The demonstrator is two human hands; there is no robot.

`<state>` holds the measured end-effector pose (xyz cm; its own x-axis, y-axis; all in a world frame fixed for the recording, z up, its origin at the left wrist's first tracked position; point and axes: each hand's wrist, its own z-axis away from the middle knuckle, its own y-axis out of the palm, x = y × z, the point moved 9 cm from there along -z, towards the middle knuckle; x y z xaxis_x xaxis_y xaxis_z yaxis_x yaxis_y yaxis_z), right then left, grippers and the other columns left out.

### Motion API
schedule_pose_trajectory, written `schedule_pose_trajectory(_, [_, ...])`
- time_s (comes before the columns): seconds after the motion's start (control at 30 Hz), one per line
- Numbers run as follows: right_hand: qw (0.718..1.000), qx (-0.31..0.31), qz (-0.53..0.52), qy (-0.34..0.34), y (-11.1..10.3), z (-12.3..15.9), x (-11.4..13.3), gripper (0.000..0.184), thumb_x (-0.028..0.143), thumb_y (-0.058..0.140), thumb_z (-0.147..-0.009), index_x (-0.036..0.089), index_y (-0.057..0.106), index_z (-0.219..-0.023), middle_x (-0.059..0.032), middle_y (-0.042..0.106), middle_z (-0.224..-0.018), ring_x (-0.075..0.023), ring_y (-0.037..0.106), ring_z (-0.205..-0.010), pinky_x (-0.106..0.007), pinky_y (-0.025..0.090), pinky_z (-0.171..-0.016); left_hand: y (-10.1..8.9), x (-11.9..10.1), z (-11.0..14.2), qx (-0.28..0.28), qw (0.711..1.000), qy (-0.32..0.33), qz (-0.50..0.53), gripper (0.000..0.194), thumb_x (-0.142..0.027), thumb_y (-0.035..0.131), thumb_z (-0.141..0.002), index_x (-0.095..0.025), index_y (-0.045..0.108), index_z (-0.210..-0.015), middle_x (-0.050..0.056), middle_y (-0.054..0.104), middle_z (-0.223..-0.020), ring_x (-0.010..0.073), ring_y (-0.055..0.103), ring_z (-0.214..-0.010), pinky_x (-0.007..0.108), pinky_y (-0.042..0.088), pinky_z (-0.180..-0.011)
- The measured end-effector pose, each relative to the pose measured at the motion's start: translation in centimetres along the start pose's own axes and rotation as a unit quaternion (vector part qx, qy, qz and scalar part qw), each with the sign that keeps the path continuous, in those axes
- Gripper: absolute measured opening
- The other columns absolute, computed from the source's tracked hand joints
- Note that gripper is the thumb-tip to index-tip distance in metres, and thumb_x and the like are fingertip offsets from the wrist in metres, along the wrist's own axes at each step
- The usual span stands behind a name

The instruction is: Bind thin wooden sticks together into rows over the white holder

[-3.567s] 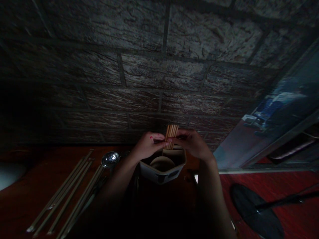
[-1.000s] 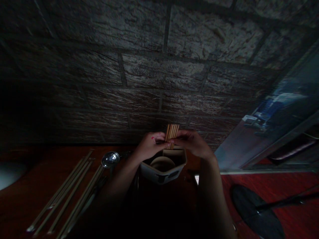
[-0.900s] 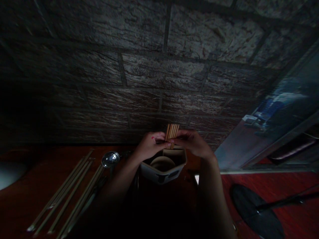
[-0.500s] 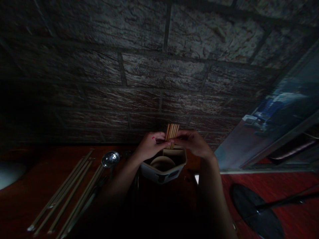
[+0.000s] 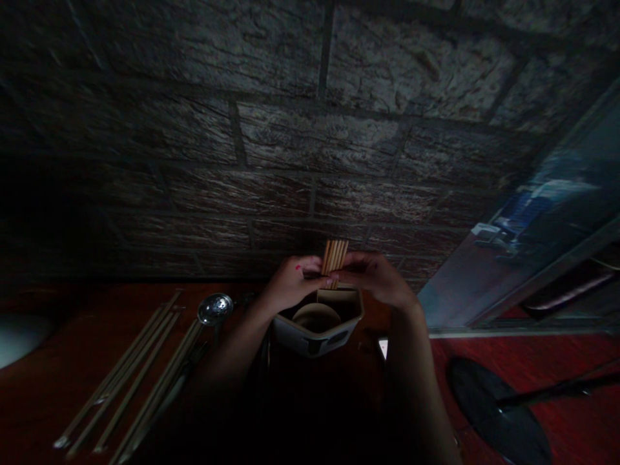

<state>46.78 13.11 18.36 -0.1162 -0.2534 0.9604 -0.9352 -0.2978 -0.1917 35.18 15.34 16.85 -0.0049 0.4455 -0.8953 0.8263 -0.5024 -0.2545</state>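
Note:
A row of several light wooden chopsticks (image 5: pixel 335 256) stands nearly upright between my two hands, their ends level at the top. My left hand (image 5: pixel 294 281) pinches the bundle from the left, and my right hand (image 5: pixel 372 276) grips it from the right, with the thumbs close together in front. Directly below is a pale utensil caddy (image 5: pixel 334 341) with compartments, one of them round. The lower ends of the chopsticks come down at its back compartment; whether they touch anything inside I cannot tell.
Left on the wooden table (image 5: pixel 58 381) lie a perforated metal ladle (image 5: pixel 215 309) and several long thin sticks (image 5: pixel 130 368). A lit phone (image 5: pixel 383 349) is beside my right forearm. Behind rises a stone-block wall (image 5: pixel 281 135). A round black stand base (image 5: pixel 498 410) rests on the red floor.
Almost nothing differs. The chopsticks stay in both hands above the caddy, with only slight shifts of the fingers and the view.

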Motion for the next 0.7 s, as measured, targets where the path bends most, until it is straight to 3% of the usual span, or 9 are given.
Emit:
schedule_pose_trajectory(0.47, [1.000, -0.007, 0.004, 0.000, -0.05, -0.02, 0.01, 0.025, 0.033, 0.080, -0.071, 0.019, 0.073, -0.091, -0.0029, 0.074, -0.093, -0.0162, 0.068, -0.087, -0.033, 0.053, -0.087, -0.07, -0.40, 0.04, -0.007, 1.000, 0.006, 0.002, 0.023, -0.025, 0.073, -0.077, -0.014, 0.069, -0.097, 0.007, 0.075, -0.097, 0.0192, 0.071, -0.091, 0.032, 0.054, -0.086])
schedule_pose_trajectory(0.7, [1.000, -0.007, 0.001, -0.003, 0.12, 0.07, 0.30, 0.021, 0.031, 0.078, -0.073, 0.022, 0.073, -0.091, -0.0025, 0.074, -0.094, -0.0167, 0.068, -0.088, -0.034, 0.053, -0.089, -0.48, -0.61, 0.05, -0.022, 1.000, 0.003, -0.015, 0.023, -0.027, 0.073, -0.077, -0.015, 0.068, -0.096, 0.007, 0.076, -0.097, 0.0191, 0.071, -0.092, 0.033, 0.054, -0.087])
